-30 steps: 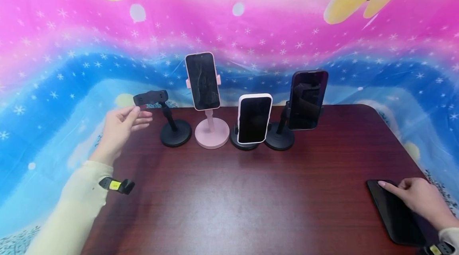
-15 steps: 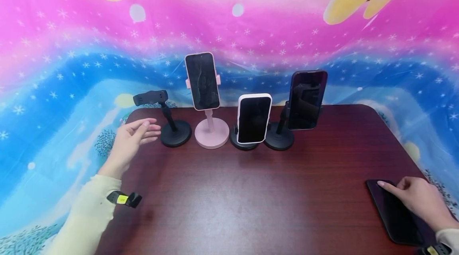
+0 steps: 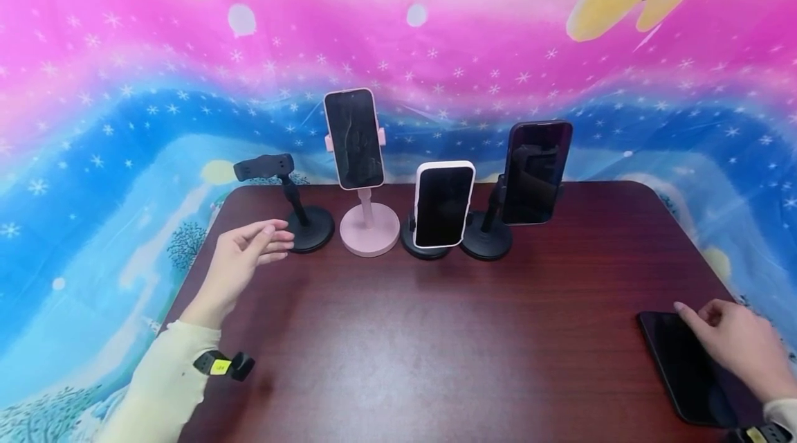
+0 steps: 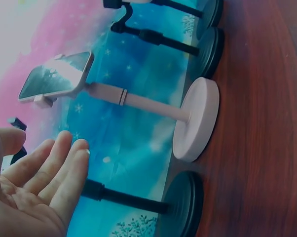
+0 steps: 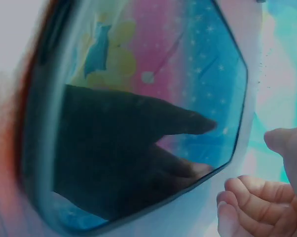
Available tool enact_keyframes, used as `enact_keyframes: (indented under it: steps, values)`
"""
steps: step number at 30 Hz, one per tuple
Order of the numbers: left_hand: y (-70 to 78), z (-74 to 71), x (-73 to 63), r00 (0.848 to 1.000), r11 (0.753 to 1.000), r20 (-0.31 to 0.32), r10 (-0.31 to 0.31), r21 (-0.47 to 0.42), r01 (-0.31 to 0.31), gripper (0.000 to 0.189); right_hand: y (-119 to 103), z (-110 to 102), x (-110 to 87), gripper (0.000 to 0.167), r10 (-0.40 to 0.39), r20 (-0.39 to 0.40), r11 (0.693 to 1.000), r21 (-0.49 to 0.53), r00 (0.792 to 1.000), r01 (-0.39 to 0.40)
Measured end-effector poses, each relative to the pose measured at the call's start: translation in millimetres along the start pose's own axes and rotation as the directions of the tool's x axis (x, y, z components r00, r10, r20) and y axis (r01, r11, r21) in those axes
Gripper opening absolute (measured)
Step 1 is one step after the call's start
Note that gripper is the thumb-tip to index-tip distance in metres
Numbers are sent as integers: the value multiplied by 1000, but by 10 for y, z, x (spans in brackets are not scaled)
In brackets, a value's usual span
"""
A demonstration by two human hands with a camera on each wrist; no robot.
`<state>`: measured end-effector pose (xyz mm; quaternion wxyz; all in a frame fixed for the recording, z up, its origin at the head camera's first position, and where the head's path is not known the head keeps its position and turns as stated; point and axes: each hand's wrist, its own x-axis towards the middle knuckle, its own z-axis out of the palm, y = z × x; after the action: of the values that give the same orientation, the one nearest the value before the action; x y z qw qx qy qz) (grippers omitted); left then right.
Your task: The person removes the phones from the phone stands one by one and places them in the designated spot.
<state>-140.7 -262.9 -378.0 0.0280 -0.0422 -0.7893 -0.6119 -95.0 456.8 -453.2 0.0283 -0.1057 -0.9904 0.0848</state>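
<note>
My left hand [image 3: 233, 263] hovers by the base of a black phone stand [image 3: 265, 166], whose holder has no phone in it. Its fingers are extended and relaxed with nothing between them, as the left wrist view shows. At the right, my right hand [image 3: 741, 342] is above a black phone [image 3: 681, 367] lying on the table. In the right wrist view the thumb and loosely curled fingers [image 5: 254, 197] are apart from that phone's edge. Its glossy screen [image 5: 153, 123] reflects the hand and the backdrop.
Across the back stand a pink phone stand [image 3: 370, 239] with a pink-edged phone [image 3: 355, 138], a black stand with a white-cased phone [image 3: 443, 206], and another black stand [image 3: 486, 242] with a dark phone [image 3: 537, 173]. A patterned cloth [image 3: 411, 69] hangs behind the reddish-brown table [image 3: 436, 346].
My left hand has moved away from the black stand's holder, down and right toward its base. My right thumb has lifted from the lying phone and shifted slightly right.
</note>
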Motion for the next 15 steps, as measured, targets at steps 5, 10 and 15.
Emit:
enact_keyframes:
  steps: [5, 10, 15]
  values:
    - [8, 86, -50, 1000, 1000, -13, 22, -19, -23, 44, -135, -78, 0, 59, -20, -36, 1000, 19, 999, 21]
    - [20, 175, -88, 999, 999, -3, 41, 23, -41, 42, -317, -119, -24, 56, -46, -43, 997, 53, 998, 48]
    - [32, 241, -129, 999, 997, 15, 48, 52, -49, 40, -524, -157, -64, 54, -63, -25, 993, 102, 998, 65]
